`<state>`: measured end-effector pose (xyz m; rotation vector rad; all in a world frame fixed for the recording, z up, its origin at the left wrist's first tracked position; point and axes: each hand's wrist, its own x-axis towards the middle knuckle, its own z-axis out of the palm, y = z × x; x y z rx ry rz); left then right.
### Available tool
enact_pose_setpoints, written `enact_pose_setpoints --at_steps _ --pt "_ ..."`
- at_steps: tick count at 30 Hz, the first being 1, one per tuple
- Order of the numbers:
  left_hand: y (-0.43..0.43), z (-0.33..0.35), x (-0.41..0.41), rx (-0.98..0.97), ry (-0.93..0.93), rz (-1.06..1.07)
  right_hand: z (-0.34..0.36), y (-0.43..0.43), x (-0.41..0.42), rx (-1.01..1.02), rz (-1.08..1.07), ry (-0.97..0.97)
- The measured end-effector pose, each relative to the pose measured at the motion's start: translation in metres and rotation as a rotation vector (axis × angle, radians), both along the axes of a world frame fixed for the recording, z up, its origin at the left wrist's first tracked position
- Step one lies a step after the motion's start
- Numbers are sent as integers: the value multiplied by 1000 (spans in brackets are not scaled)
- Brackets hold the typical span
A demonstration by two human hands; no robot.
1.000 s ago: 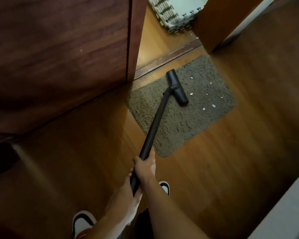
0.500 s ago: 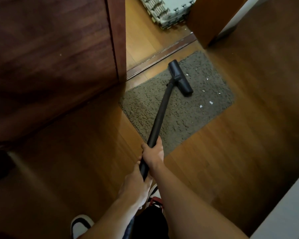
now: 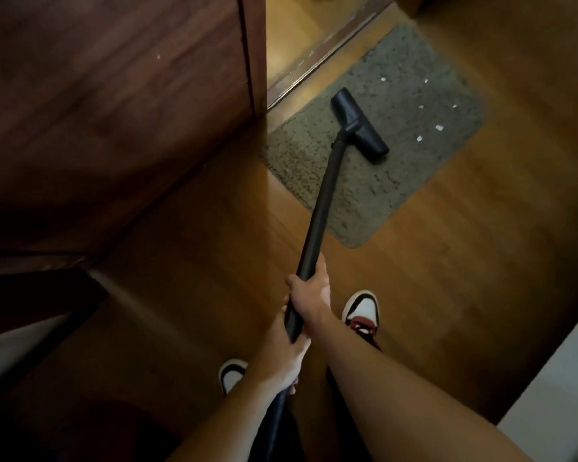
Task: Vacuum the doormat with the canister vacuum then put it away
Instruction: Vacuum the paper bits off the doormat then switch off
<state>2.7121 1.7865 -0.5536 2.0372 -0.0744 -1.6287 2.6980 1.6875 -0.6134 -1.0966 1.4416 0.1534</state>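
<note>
We clamp both hands on the wand (image 3: 324, 201): the left hand (image 3: 282, 358) low and nearest us, the right hand (image 3: 309, 290) just above it, stacked, we judge, to steer and push the long tube. The wand slopes forward to the floor head (image 3: 359, 126), which sits flat on the doormat (image 3: 364, 195). White scraps (image 3: 439, 128) lie to its right with open mat to sweep. The door (image 3: 114, 95) and the threshold track (image 3: 317, 58) hem in the left and far edges.

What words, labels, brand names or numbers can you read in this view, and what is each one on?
None can be read.
The vacuum head, wand, doormat and shoes show no legible print.
The white scraps on the doormat are too small and blurred to tell.
</note>
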Motion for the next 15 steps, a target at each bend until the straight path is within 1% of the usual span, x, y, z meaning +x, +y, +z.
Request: enact_pose_setpoints --at_steps 4,7,12,15 --pt "35 4 -4 -22 19 -24 1 34 -6 27 -44 -18" --pt "47 0 -4 -17 -21 -21 0 45 -7 54 -75 -23" --pt "39 -3 -9 -25 -78 -41 -1 35 -10 48 -60 -29" --pt "21 -6 -15 -10 -75 -20 -4 17 -12 44 -16 -30"
